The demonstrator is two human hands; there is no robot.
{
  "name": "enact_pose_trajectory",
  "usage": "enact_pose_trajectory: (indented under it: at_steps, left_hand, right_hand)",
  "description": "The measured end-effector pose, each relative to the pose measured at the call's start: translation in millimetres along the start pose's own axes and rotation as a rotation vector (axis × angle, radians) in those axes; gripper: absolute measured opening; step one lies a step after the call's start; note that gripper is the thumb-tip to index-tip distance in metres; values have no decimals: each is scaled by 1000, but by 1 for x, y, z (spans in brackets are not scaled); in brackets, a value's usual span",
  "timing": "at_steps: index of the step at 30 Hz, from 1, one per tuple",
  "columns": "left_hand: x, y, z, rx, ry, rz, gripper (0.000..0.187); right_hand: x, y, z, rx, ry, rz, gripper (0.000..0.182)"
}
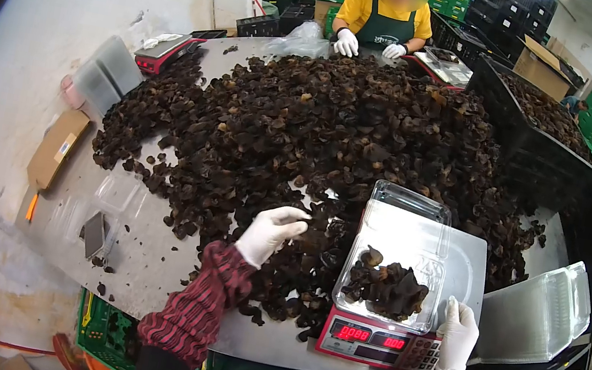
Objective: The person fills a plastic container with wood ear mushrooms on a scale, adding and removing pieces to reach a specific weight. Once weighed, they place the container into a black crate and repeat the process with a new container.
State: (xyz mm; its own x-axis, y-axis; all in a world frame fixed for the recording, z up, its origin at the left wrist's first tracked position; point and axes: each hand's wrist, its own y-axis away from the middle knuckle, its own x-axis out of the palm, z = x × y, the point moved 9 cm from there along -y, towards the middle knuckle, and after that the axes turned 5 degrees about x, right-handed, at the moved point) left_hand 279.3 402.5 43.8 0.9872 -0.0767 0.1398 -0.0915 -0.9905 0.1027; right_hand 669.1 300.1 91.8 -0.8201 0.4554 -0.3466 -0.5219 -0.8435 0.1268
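My left hand (271, 235), in a white glove, is over the near edge of a big heap of dark brown wood ear mushrooms (337, 129). Its fingers are curved with a small gap at the tips, and I see nothing held between them. A red and silver digital scale (464, 274) carries a clear plastic clamshell box (401, 239). In the box lies a small clump of wood ears (388, 288). My gloved right hand (457, 338) rests at the scale's right side by the keypad, fingers extended upward. The red display is lit.
Nested clear boxes (538, 315) stand right of the scale. A black crate of wood ears (537, 120) is at the right rear. Across the table a co-worker (385, 18) in white gloves stands by another scale (447, 67). A third scale (165, 51) sits far left.
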Motion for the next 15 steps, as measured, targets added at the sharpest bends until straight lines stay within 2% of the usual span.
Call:
enact_pose_trajectory:
  at_steps: [1, 2, 5, 7, 8, 10, 12, 13, 14, 15]
  left_hand:
    - [-4, 10, 0, 18, 273, 45, 24]
    - [-13, 23, -2, 33, 404, 58, 23]
    - [-66, 85, -21, 53, 341, 49, 25]
    - [-140, 140, -19, 30, -55, -84, 18]
    - [-159, 174, -37, -41, -232, -172, 16]
    - [-213, 229, -32, -116, -479, -229, 17]
    - [-256, 280, -8, -453, -704, -313, 19]
    - [-269, 292, 1, -459, -707, -321, 19]
    - [-282, 296, 1, -374, -1097, -291, 20]
    - [-284, 297, -3, -276, -1483, -250, 23]
  right_hand:
    - [1, 0, 0, -20, -15, 9, 24]
    - [-1, 2, 0, -15, -11, 5, 24]
    - [1, 3, 1, -4, -50, 26, 21]
    - [-2, 5, 3, 17, -67, 20, 21]
    - [-2, 6, 5, 30, -86, 21, 21]
    - [-3, 7, 14, -9, -54, 1, 20]
    - [-1, 8, 19, -49, -25, -8, 19]
    - [1, 9, 31, -179, 94, -7, 18]
    - [7, 13, 43, -311, 212, -3, 18]
    - [17, 22, 60, -302, 193, 43, 21]
